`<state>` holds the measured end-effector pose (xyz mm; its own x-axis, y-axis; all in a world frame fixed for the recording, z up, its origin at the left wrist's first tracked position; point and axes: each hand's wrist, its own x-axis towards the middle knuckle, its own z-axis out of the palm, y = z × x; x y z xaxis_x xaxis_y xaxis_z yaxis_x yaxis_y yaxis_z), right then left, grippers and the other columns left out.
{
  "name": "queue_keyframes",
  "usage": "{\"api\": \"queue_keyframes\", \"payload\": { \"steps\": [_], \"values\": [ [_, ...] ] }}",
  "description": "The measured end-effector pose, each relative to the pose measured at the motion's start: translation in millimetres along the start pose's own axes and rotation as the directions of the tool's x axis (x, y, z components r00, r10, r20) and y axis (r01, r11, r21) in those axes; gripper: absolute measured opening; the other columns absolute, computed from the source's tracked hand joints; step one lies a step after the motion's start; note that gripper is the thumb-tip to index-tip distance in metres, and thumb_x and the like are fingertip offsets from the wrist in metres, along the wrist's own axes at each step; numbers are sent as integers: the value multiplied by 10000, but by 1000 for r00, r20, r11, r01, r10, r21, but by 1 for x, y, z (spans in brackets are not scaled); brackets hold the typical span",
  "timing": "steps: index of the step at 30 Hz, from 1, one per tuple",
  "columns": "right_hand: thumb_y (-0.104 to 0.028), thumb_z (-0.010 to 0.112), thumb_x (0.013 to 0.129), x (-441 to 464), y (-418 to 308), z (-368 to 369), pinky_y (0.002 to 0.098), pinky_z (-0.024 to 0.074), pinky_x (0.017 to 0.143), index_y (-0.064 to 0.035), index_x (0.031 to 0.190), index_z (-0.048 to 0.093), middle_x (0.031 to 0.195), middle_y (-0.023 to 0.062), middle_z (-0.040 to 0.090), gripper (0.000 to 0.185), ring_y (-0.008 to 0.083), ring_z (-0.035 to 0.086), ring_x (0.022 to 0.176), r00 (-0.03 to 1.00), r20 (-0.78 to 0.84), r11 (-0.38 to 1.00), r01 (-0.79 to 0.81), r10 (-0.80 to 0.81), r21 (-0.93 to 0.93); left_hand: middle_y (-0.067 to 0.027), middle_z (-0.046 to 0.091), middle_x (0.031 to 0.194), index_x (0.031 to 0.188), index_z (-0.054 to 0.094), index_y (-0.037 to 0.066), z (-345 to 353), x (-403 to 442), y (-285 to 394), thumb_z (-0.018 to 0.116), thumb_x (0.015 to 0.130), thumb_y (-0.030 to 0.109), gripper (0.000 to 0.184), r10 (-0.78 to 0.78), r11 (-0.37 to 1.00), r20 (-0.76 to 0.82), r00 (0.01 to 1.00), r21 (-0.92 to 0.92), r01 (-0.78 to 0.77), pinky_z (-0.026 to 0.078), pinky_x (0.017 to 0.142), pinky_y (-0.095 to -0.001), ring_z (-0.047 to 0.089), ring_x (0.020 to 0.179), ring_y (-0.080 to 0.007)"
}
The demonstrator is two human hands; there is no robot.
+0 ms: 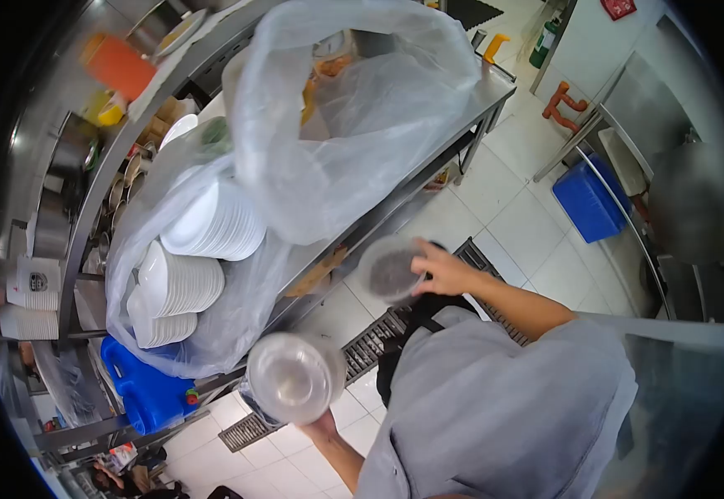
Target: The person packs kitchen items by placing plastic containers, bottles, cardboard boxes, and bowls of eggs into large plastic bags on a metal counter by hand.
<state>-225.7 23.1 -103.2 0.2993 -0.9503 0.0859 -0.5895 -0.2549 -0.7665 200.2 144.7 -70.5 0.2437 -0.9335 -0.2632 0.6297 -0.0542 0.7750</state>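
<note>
My right hand (438, 270) grips the rim of a round translucent plastic tub (385, 270), held over the floor beside the steel table; its inside looks dark and a little blurred. Lower down, my left hand (320, 426) supports a round clear plastic container (291, 378) from beneath, and most of its fingers are hidden behind it. Whether that container is a single piece or a stack, I cannot tell. The two hands are apart from each other.
A large clear plastic bag (362, 141) stands open on the steel table (495, 87). Stacked white dishes (212, 220) sit in another bag. A blue jerrycan (141, 387) is below them. Floor drain grates (370, 341) run alongside. A blue bin (588, 200) stands at right.
</note>
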Motion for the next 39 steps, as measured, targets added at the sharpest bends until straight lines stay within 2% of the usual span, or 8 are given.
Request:
{"api": "queue_keyframes", "payload": {
  "steps": [6, 14, 22, 25, 30, 33, 36, 39],
  "values": [
    [-254, 869, 695, 16, 56, -161, 443, 487, 964, -68, 892, 566, 1416, 376, 410, 406, 510, 476, 1274, 933, -360, 994, -46, 6, -103, -122, 496, 1435, 1446, 427, 53, 242, 111, -99, 467, 1003, 321, 519, -159, 984, 171, 972, -58, 171, 414, 1082, -496, 501, 1299, -299],
    [-172, 889, 652, 23, 112, -355, 445, 474, 984, -52, 838, 535, 1486, 346, 362, 417, 513, 487, 1274, 906, -417, 978, -12, -78, -209, -111, 451, 1449, 1419, 430, 106, 473, 280, -176, 501, 930, 420, 585, -143, 990, 371, 917, 50, 134, 402, 1017, -599, 422, 1339, -357],
    [-137, 898, 610, 42, 146, -386, 443, 498, 940, -54, 821, 518, 1492, 328, 368, 442, 499, 541, 1220, 930, -357, 974, 0, -84, -228, -161, 396, 1441, 1404, 402, 100, 531, 387, -206, 508, 886, 332, 578, -54, 996, 95, 994, -68, 60, 398, 981, -680, 401, 1340, -396],
    [-143, 890, 622, 58, 144, -385, 439, 506, 924, -52, 831, 518, 1512, 308, 354, 437, 489, 551, 1213, 940, -320, 982, 61, -117, -181, -154, 442, 1406, 1374, 426, 65, 534, 408, -213, 497, 901, 313, 538, -35, 997, -46, 998, -73, 32, 449, 978, -596, 458, 1300, -375],
    [-161, 874, 658, 116, 131, -380, 454, 476, 963, -43, 858, 507, 1100, 214, 600, 434, 485, 536, 1201, 950, -235, 969, 165, -206, -183, -167, 492, 1414, 1421, 405, -29, 507, 442, -248, 512, 969, 312, 576, 12, 981, -186, 983, 194, 25, 426, 1051, -471, 489, 1280, -326],
    [-193, 888, 656, 192, 122, -360, 449, 461, 940, -43, 864, 496, 856, 136, 522, 469, 429, 563, 1098, 892, -219, 918, 381, -397, -111, -161, 589, 1264, 1325, 487, -89, 519, 411, -251, 563, 965, 286, 525, 40, 963, -371, 928, 264, 64, 459, 975, -383, 569, 1153, -273],
    [-103, 861, 703, 264, 97, -345, 315, 461, 905, -10, 915, 480, 880, 55, 431, 446, 156, 461, 899, 934, -182, 947, 319, -308, 37, -178, 645, 1150, 1303, 499, -129, 528, 355, -217, 630, 942, 258, 546, 445, 864, -150, 883, 332, -379, 460, 927, -336, 630, 1017, -226],
    [-140, 859, 726, 322, 73, -350, 307, 482, 801, -27, 952, 512, 860, 63, 473, 429, 151, 500, 835, 914, -212, 938, 337, -346, -80, -201, 631, 1198, 1326, 466, -107, 558, 297, -122, 593, 973, 262, 526, 547, 714, 145, 824, 433, -550, 457, 943, -351, 628, 1098, -268]
  ]
}}
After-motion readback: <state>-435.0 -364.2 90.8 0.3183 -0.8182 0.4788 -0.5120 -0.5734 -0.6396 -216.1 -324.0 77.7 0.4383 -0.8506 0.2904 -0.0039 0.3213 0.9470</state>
